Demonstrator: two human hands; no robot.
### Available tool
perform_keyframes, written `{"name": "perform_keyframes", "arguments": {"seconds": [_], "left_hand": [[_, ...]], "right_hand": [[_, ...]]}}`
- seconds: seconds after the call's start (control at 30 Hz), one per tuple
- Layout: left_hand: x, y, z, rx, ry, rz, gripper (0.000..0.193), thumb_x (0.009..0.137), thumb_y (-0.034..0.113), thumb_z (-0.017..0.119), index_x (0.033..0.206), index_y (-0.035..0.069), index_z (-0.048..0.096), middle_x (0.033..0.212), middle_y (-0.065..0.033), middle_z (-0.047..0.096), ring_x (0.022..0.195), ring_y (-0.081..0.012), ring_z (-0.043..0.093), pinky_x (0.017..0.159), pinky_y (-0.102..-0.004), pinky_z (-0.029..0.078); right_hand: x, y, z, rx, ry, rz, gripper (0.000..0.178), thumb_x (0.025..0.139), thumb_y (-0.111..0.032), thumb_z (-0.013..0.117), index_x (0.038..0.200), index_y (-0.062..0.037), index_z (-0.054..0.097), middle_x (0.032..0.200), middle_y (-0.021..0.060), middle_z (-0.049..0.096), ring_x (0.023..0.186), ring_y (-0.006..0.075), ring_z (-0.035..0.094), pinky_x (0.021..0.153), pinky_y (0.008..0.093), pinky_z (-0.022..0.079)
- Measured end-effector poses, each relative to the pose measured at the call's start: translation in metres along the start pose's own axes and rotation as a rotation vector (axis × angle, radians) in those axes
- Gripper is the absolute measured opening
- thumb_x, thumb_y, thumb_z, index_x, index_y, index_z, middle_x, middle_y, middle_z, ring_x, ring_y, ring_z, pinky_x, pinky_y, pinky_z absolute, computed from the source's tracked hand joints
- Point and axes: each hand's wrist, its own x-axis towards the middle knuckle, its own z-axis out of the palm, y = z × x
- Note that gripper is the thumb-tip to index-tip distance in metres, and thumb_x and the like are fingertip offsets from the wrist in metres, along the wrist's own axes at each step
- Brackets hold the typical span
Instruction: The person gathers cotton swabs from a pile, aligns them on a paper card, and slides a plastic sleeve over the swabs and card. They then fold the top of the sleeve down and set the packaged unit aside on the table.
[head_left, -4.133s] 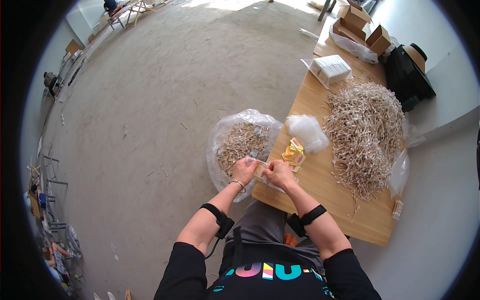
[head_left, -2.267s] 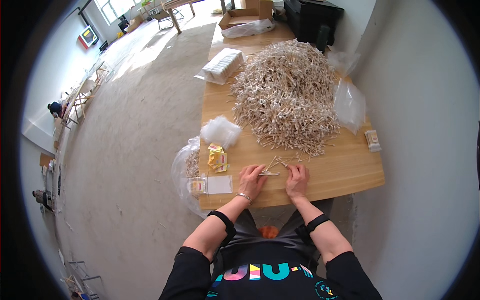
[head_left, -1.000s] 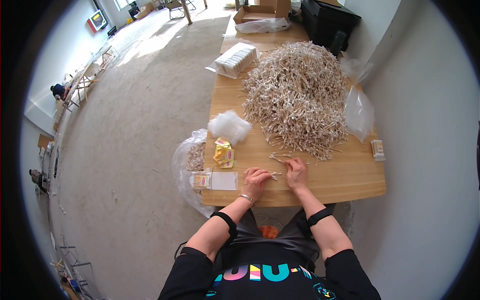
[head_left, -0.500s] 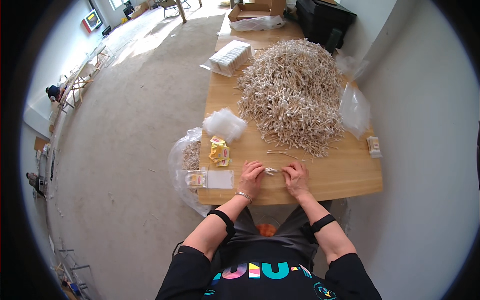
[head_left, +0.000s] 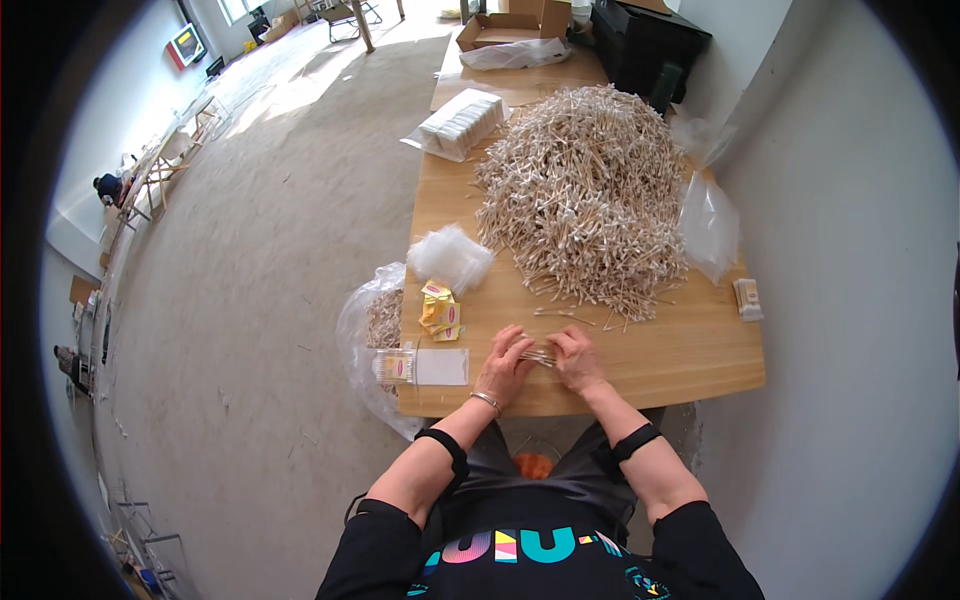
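Observation:
A small bunch of cotton swabs (head_left: 538, 354) lies crosswise between my two hands, close to the table's front edge. The fingers of my left hand (head_left: 506, 364) are closed round the bunch's left end. At the other end, my right hand (head_left: 576, 358) has its fingers bent and drawn together on the swabs; the fingertips are partly hidden. Beyond my hands rises a large heap of loose cotton swabs (head_left: 590, 190). Left of my left hand lie a white card (head_left: 443, 367) and a clear bag of swabs (head_left: 393, 366) with a yellow label.
Yellow cards (head_left: 440, 312) and a stack of clear bags (head_left: 450, 257) lie at the table's left. Farther back is a pack of white bundles (head_left: 461, 122). A small swab pack (head_left: 747, 299) sits at the right edge, near a plastic bag (head_left: 709, 225). A wall stands close on the right.
My right hand has moved left, closer to my left hand. The swabs between them show now as a more even bunch.

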Motion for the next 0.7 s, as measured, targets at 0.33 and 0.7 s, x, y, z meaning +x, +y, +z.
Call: {"name": "perform_keyframes", "arguments": {"seconds": [0.33, 0.7], "left_hand": [[0.003, 0.000, -0.004, 0.106, -0.061, 0.005, 0.055, 0.073, 0.010, 0.071, 0.123, 0.004, 0.049, 0.129, -0.0158, 0.046, 0.125, -0.0335, 0.039, 0.108, -0.0443, 0.028], [0.003, -0.001, -0.003, 0.078, -0.074, 0.063, 0.036, 0.076, 0.010, 0.068, 0.110, 0.004, 0.059, 0.116, -0.0134, 0.058, 0.118, -0.0303, 0.049, 0.105, -0.0441, 0.033]], "right_hand": [[0.038, 0.012, 0.004, -0.209, 0.040, -0.051, 0.019, 0.075, -0.006, 0.061, 0.092, -0.0099, 0.067, 0.089, 0.0064, 0.059, 0.089, 0.0268, 0.054, 0.082, 0.0383, 0.043], [-0.008, 0.008, -0.012, -0.058, 0.220, 0.081, 0.023, 0.074, -0.010, 0.063, 0.097, -0.0123, 0.067, 0.095, 0.0059, 0.058, 0.091, 0.0273, 0.053, 0.082, 0.0386, 0.043]]}}
